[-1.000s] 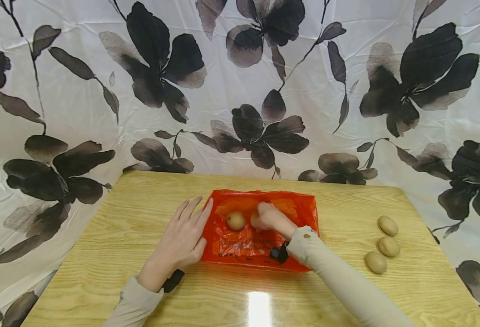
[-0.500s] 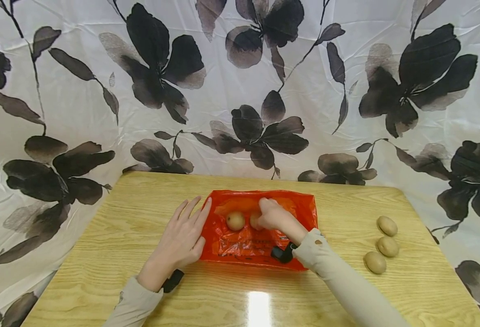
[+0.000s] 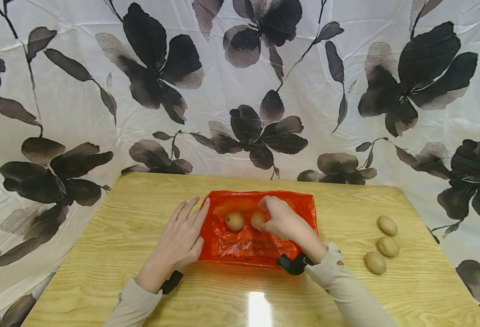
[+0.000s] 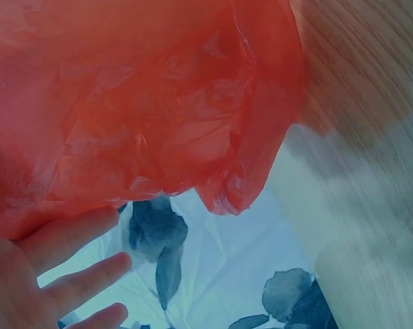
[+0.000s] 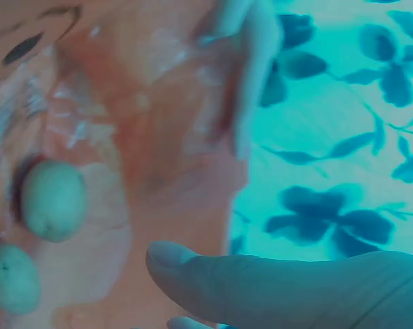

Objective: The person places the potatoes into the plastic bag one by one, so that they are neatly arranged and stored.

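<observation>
The red plastic bag [image 3: 223, 252] lies open at the centre of the head view, on a wood-grain table [image 3: 141, 218]. Dark printing [image 3: 244, 245] runs across its lower part.

Bag contents: two potatoes, side by side with a gap between. The left potato [image 3: 235, 221] sits left of the bag's centre; the right potato [image 3: 258, 220] sits near the centre, next to the right hand [image 3: 284, 222].

Right hand: positioned over the right half of the bag, thumb and fingers parted, grip unloaded. In the right wrist view, the thumb [image 5: 227, 281] extends from the lower right, well apart from both potatoes at left.

Left hand: the left hand [image 3: 178, 238] is at the left edge of the bag, fingers straight and spread, grasping nothing. In the left wrist view, the uppermost visible finger [image 4: 73, 236] meets the bag's lower edge.

At the right of the head view, three further potatoes rest on the table in a close group: upper potato [image 3: 387, 225], middle potato [image 3: 388, 246], lower potato [image 3: 375, 262]. Contact between them cannot be determined.

A white cloth [image 3: 207, 95] with dark floral print fills the upper frame behind the table.
</observation>
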The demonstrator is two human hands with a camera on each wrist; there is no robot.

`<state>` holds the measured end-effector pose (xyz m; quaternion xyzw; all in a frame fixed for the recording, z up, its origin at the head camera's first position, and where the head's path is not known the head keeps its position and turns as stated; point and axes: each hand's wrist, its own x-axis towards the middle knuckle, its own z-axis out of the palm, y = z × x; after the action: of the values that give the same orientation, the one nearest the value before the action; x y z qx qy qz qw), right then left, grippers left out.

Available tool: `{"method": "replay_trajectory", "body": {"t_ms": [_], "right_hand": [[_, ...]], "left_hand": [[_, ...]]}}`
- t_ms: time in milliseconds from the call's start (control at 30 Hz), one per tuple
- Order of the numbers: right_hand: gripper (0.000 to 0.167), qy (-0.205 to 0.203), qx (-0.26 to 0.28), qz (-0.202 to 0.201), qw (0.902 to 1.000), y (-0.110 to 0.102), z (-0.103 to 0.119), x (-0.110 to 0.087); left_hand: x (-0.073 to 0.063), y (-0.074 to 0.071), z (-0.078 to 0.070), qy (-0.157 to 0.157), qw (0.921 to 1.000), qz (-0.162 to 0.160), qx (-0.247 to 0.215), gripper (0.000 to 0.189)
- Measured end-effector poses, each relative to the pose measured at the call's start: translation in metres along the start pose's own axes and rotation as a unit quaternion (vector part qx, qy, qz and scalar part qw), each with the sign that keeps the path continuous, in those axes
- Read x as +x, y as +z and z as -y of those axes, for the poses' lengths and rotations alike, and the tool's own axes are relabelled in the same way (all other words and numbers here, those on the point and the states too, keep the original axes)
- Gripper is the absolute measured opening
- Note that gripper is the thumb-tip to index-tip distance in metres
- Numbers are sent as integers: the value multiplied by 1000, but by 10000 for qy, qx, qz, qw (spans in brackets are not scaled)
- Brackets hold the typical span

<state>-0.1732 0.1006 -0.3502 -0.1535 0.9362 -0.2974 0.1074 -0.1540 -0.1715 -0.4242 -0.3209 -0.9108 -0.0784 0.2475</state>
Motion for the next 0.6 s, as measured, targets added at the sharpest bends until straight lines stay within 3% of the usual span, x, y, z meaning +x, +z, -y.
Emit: {"method": "replay_trajectory", "body": {"t_ms": [267, 467, 600], "right_hand": [[39, -245, 879, -317, 9953, -13, -4, -28], [33, -712, 2001, -473, 9760, -25, -17, -44], [33, -792, 2428, -647, 9647, -34, -27, -53]], "left_hand": [[-1, 0, 0, 24, 10000, -50, -2, 70], [-1, 0, 0, 33, 10000, -64, 14, 70], [-1, 0, 1, 16, 10000, -39, 14, 71]]}}
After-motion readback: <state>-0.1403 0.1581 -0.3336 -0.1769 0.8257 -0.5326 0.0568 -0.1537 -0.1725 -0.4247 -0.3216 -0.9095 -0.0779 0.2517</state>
